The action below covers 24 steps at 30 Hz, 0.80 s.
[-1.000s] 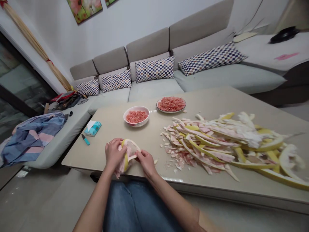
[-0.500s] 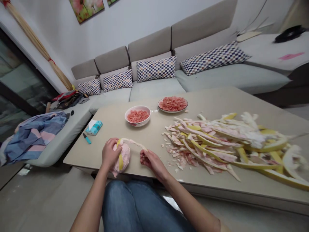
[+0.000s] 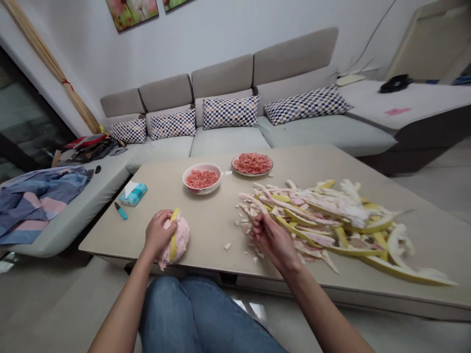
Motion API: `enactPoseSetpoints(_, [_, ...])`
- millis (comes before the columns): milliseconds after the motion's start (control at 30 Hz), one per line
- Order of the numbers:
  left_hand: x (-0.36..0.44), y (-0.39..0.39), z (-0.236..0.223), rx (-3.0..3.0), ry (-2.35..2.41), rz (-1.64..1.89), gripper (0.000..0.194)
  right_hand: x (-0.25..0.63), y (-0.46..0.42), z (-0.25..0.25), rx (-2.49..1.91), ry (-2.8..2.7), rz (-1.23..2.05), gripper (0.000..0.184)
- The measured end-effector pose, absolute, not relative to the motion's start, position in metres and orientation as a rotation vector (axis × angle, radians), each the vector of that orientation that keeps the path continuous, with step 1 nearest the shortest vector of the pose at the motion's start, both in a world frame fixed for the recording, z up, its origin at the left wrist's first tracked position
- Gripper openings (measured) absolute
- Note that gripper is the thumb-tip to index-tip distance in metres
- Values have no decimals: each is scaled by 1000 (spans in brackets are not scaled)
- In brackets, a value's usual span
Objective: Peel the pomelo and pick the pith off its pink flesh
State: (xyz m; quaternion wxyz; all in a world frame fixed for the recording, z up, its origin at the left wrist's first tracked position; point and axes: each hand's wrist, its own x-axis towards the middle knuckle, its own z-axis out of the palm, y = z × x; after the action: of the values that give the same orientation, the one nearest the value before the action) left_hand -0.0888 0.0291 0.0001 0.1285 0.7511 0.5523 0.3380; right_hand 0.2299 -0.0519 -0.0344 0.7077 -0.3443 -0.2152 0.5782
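My left hand (image 3: 161,232) is wrapped round a partly peeled pomelo (image 3: 181,236) at the table's front edge. The fruit is covered in pale pink pith, with one band of yellow rind left down its side. My right hand (image 3: 274,240) is closed at the left end of a heap of peel strips (image 3: 316,211). A pale pink strip of peel (image 3: 257,202) runs up from its fingertips; where it ends among the heap is hard to see. Small crumbs of pith are scattered beside this hand.
Behind my hands stand a white bowl (image 3: 187,172) and a dark-rimmed plate (image 3: 271,169), both holding red pomelo flesh. A turquoise-handled knife (image 3: 121,211) and a tissue pack (image 3: 134,194) lie at the left. A grey sofa (image 3: 228,139) with checked cushions lines the wall.
My right hand has moved right, from beside the pomelo to the heap. The strip it was pulling is off the fruit. The left hand keeps its hold, and the view has shifted.
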Motion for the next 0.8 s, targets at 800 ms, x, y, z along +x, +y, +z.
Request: enactPoseSetpoints(800, [-92,38,-2,1831,1546,1108,38,113,-36,-31,-908,-1194,1506,38])
